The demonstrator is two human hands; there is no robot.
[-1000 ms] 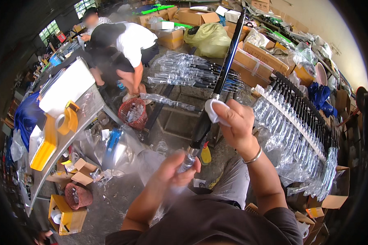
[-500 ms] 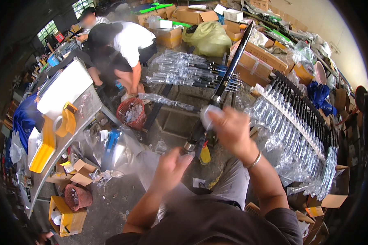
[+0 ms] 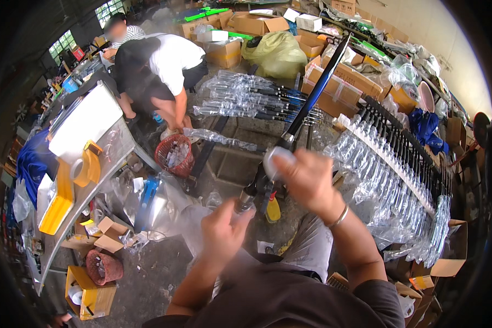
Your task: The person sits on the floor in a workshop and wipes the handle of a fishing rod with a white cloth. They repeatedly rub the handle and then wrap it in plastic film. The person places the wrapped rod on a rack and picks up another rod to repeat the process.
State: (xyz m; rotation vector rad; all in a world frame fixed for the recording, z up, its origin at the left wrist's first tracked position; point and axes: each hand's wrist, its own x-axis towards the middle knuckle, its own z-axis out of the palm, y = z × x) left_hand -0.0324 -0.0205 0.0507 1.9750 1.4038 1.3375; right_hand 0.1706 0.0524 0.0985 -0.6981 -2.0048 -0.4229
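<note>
A black rod with a blue band (image 3: 315, 96), which looks like a fishing rod, slants up and away before me. Its near end has a metal collar and sits in the closed fingers of my left hand (image 3: 222, 229). Higher up, my right hand (image 3: 310, 177) grips a pale round thing (image 3: 280, 162) against the rod's side. Blur leaves its kind unclear; it could be a roll of tape. Past the hands, a plastic-wrapped rod (image 3: 220, 138) lies across a dark frame. Behind it rests a pile of similar wrapped rods (image 3: 240, 94).
On the right, many wrapped rods lean in a row on a rack (image 3: 391, 164). A red basket (image 3: 174, 155) of scraps stands near a bending co-worker (image 3: 172, 60). Left is a table (image 3: 112, 158) with yellow tape (image 3: 60, 197). Cardboard boxes (image 3: 259, 23) crowd the back.
The rod's far end has swung slightly right and down. Both hands keep their grip, with the right hand and the pale round thing shifted a little left and downward.
</note>
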